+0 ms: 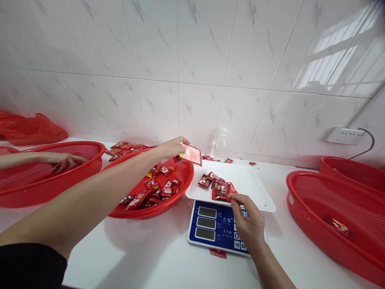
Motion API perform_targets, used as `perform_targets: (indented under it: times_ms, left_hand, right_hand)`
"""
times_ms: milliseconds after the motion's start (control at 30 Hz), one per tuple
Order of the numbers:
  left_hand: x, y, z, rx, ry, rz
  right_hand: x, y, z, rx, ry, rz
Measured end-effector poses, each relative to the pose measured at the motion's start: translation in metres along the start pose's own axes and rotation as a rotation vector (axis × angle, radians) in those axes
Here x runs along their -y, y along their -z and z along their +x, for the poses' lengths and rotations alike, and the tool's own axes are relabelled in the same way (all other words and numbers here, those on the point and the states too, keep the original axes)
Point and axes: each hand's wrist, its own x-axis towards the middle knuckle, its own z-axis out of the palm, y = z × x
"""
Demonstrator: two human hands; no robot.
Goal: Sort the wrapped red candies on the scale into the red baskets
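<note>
My left hand (172, 148) reaches out over the far rim of a red mesh basket (188, 176), closed on a flat pink-and-red packet (192, 154). Small red wrapped packets (159, 192) lie heaped inside that basket. On the white tray (252, 186) of a blue digital scale (200, 237) rests a little group of dark red packets (218, 182). My right hand (249, 220) is above the scale's keypad, thumb and fingertips pinched at the edge of the nearest dark red packet (221, 194).
Another person's hand (64, 161) is in a second red basket (99, 158) at left. More red packets (123, 149) lie by the tiled wall. At right, a red basket (300, 200) holds a shiny packet (338, 226). A red packet (218, 253) sticks out under the scale.
</note>
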Motion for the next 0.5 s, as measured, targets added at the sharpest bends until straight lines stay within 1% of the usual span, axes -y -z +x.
perform_targets:
  times_ms: [100, 133, 167, 233, 300, 333, 433, 500]
  left_hand:
    - [-0.012, -0.027, -0.001, 0.143, -0.095, -0.139]
    - [-0.014, -0.038, -0.001, 0.197, -0.135, -0.165]
    - [-0.015, -0.048, -0.002, 0.218, -0.159, -0.157]
    - [-0.017, -0.064, -0.002, 0.208, -0.172, -0.104]
    - [-0.02, -0.076, -0.002, 0.185, -0.176, -0.055]
    - [-0.022, -0.08, -0.003, 0.193, -0.197, -0.041]
    - [-0.03, -0.094, -0.008, 0.271, -0.285, -0.028]
    - [-0.035, -0.103, -0.011, 0.316, -0.311, -0.028]
  right_hand:
    - [0.0, 0.0, 0.0, 0.002, 0.002, 0.012]
    - [0.0, 0.0, 0.0, 0.003, 0.003, 0.016]
    - [-0.001, 0.0, 0.0, 0.003, 0.002, 0.018]
    - [-0.002, -0.001, 0.0, 0.005, -0.001, 0.009]
    - [-0.004, -0.001, 0.0, 0.008, -0.006, -0.024]
    - [-0.005, -0.001, 0.001, 0.012, -0.008, -0.051]
    - [-0.01, -0.001, 0.001, 0.038, -0.028, -0.186]
    - [-0.013, -0.001, 0.002, 0.086, -0.047, -0.31]
